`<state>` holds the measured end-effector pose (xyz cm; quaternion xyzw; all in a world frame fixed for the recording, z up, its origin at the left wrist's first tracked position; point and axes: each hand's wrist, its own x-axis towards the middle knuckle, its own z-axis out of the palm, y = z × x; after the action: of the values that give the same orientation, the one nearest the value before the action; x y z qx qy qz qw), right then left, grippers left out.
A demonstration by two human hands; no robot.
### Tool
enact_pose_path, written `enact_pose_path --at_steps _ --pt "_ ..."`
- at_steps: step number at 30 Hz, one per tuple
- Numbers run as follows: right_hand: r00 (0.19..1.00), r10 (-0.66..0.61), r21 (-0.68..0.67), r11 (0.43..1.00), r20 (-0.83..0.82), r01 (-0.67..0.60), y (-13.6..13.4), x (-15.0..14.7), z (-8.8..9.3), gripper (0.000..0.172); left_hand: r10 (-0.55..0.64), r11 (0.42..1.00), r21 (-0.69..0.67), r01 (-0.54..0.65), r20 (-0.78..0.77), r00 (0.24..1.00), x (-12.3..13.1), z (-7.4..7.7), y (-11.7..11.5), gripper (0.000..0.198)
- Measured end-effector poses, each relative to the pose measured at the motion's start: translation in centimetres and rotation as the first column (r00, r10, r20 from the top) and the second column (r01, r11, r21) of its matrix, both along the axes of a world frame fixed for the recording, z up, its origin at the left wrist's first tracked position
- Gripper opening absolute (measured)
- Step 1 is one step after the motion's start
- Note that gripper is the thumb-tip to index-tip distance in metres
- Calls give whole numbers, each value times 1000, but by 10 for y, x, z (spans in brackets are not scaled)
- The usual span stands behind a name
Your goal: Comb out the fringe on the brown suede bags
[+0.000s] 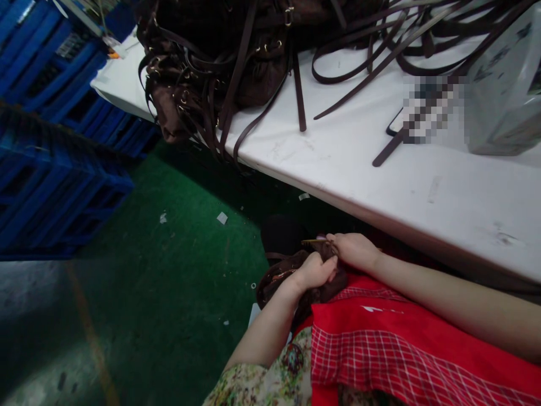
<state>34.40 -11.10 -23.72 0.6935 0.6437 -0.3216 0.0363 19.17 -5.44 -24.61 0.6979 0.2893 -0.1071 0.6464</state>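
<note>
A dark brown fabric bag (274, 273) with a dark strap rests in my lap, below the table's front edge. My left hand (318, 272) is closed on its upper edge, with the fingers curled into the cloth. Just beyond it, my right hand (353, 250) pinches the same bag. A thin gold-coloured strip (313, 242) sticks out to the left from the right fingertips; its kind is too small to tell. The two hands are close together, and the cloth between them is partly hidden by the fingers.
On the white table (338, 152) lie a heap of brown bags (257, 84) and several long brown straps (359, 84). A translucent plastic container (502, 107) stands at right, beside a phone-like object (396, 123). Blue pallets (63, 186) are stacked at left on the green floor (181, 254).
</note>
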Motion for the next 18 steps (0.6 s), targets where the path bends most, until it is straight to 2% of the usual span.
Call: enact_pose_path --at_steps 4,7,11,15,18 --pt "996 -75 -82 994 -48 71 16 3 -25 29 -59 976 198 90 -158 986 12 -9 0 52" --pt "990 -112 -136 986 -86 100 22 4 -36 27 -141 928 316 198 -196 970 19 -15 -1 42" --pt "976 -188 -222 962 -108 161 20 7 -48 25 -217 880 374 293 -231 948 25 -22 -7 29" --pt "953 -270 -205 949 -135 239 17 12 -52 26 -166 909 347 229 -201 965 26 -24 -8 28" --pt "924 -307 -163 948 -228 274 14 17 -51 30 -96 952 274 136 -153 984 19 -18 -4 43"
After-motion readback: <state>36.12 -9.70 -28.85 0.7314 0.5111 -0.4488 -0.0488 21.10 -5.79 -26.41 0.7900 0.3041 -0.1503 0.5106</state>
